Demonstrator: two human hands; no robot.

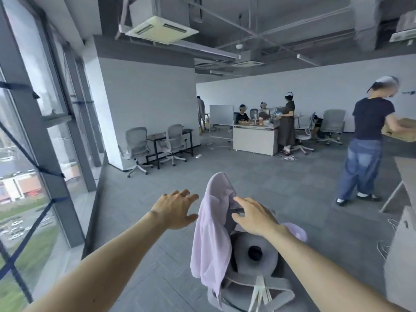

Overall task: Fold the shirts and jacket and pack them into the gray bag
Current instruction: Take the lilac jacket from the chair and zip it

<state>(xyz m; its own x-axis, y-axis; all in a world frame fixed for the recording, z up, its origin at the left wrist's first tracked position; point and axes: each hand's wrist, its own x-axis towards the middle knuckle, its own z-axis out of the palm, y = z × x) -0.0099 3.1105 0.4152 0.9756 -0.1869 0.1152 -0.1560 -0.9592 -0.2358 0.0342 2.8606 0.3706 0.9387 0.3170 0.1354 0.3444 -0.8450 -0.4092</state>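
A pale lilac garment [211, 230] hangs draped over the back of a grey office chair [254, 280] right in front of me. My left hand [175, 208] hovers just left of the garment with fingers spread, holding nothing. My right hand [254, 216] reaches over the chair's back with fingers extended, close to or touching the cloth near its top fold. The gray bag is not in view.
A glass window wall runs along the left. A person in jeans [364, 143] stands at the right beside a table edge [405, 172]. Wire hangers [387, 242] lie on the floor at the right. Desks, chairs and other people sit farther back.
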